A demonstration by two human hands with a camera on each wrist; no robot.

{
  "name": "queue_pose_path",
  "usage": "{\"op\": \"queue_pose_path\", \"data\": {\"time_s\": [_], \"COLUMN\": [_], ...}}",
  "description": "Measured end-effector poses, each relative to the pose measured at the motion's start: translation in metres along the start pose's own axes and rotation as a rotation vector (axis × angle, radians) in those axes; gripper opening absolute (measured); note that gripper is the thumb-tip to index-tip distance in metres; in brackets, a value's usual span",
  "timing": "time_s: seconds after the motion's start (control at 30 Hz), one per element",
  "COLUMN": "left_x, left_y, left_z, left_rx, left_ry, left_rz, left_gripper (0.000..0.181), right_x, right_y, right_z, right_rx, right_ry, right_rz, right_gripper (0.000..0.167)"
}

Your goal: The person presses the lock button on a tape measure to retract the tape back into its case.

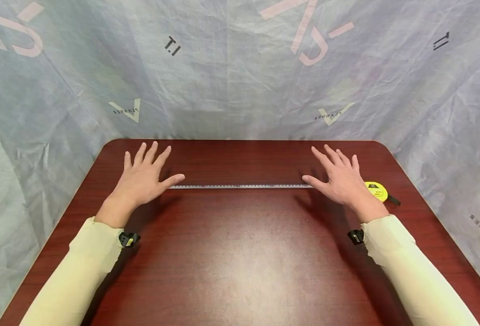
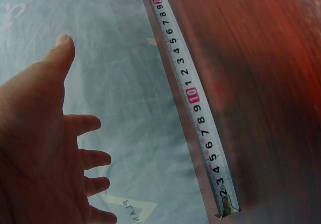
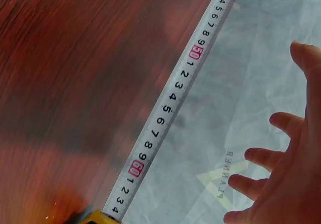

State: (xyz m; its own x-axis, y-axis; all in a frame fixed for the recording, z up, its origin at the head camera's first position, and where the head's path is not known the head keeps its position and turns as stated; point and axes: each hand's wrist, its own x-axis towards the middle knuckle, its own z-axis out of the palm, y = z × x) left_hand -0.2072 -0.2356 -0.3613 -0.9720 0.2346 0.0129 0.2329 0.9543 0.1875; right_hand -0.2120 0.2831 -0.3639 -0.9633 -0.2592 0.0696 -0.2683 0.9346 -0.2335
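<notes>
A tape measure with a yellow case (image 1: 376, 191) lies on the right part of the table, its white blade (image 1: 240, 186) drawn out leftward across the wood. My left hand (image 1: 143, 177) hovers over the blade's left end with fingers spread and holds nothing. The metal end hook (image 2: 227, 207) shows in the left wrist view, near the low numbers. Above the right stretch of blade, close to the case, my right hand (image 1: 338, 180) is likewise spread and holds nothing. In the right wrist view the blade (image 3: 168, 106) enters the yellow case (image 3: 98, 218) past the 60 mark.
The dark red wooden table (image 1: 231, 253) has rounded far corners. Grey printed sheeting (image 1: 227, 81) hangs behind it and along both sides. A black strap (image 1: 393, 200) trails from the tape measure's case. Black wrist mounts (image 1: 129, 239) sit at both cuffs.
</notes>
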Motion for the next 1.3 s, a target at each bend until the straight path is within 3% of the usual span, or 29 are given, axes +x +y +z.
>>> {"op": "queue_pose_path", "data": {"time_s": [0.37,0.87,1.3], "left_x": [-0.004,-0.012,-0.018], "left_y": [-0.012,-0.026,-0.042], "left_z": [0.001,-0.001,-0.006], "left_rx": [-0.048,-0.092,-0.12], "left_ry": [-0.016,0.074,0.073], "left_rz": [0.022,0.07,0.041], "left_gripper": [0.1,0.092,0.091], "right_x": [-0.005,-0.011,-0.02], "right_y": [0.011,0.025,0.04], "right_z": [-0.006,-0.013,-0.017], "right_rx": [0.039,0.103,0.13], "right_ry": [0.046,0.096,0.124], "right_rz": [-0.044,-0.063,-0.064], "right_gripper": [0.088,0.082,0.083]}}
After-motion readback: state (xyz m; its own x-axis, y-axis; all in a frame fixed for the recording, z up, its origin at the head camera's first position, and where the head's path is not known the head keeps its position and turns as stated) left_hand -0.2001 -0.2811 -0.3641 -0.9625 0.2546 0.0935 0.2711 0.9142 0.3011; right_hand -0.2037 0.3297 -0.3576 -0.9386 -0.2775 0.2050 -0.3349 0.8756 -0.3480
